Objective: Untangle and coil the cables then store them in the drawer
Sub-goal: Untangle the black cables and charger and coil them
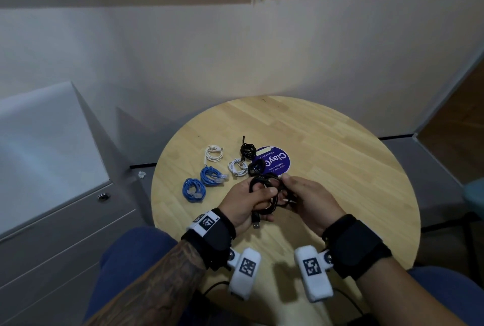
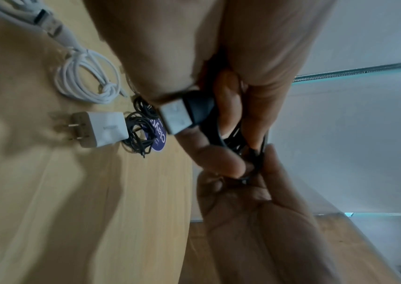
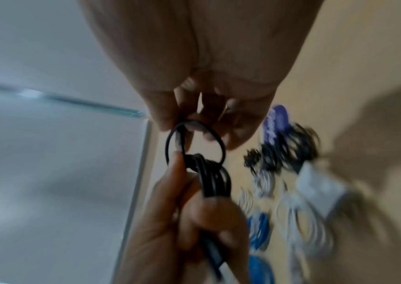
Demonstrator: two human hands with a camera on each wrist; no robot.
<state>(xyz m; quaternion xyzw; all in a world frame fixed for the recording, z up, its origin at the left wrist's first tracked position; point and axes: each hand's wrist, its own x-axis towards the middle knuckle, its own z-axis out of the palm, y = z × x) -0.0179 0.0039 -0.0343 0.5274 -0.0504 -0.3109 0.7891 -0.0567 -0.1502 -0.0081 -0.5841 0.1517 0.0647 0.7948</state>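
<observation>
Both hands hold one black USB cable [image 1: 265, 189] above the round wooden table [image 1: 327, 142]. My left hand [image 1: 258, 198] grips the coiled bundle [image 3: 215, 180], and its USB plug [image 2: 177, 117] sticks out below the palm. My right hand [image 1: 290, 185] pinches a loose loop [image 3: 195, 142] of the same cable just beside the bundle. On the table behind the hands lie coiled cables: two blue ones [image 1: 193, 190], two white ones [image 1: 214, 153] and two black ones [image 1: 247, 149]. The drawer unit [image 1: 65, 234] stands to the left, its drawers closed.
A purple round sticker [image 1: 276, 160] lies on the table under one black coil. A white plug adapter [image 2: 99, 128] sits next to a black coil. The drawer unit has a lock [image 1: 103, 196]. A partition wall runs behind the table. My knees are under the near edge.
</observation>
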